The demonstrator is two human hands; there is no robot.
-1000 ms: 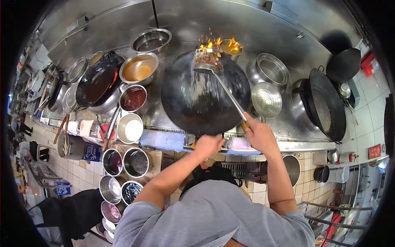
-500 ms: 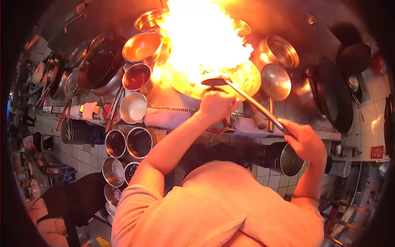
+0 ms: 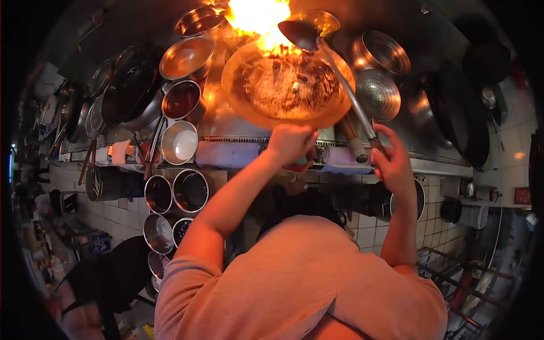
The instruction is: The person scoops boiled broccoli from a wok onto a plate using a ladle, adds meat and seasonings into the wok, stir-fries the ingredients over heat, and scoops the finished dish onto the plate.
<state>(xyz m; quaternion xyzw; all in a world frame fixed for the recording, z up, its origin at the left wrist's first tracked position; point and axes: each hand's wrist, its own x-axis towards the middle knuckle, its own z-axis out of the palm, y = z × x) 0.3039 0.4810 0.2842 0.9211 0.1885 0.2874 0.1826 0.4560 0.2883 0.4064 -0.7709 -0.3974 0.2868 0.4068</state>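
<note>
Wok is over the stove with food spread inside and big flames at its far edge. Left hand is balled up, clamped on the near edge, right hand has fingers round the ladle near the handle's end, scoop up by the far edge, strainer just right of the wok
</note>
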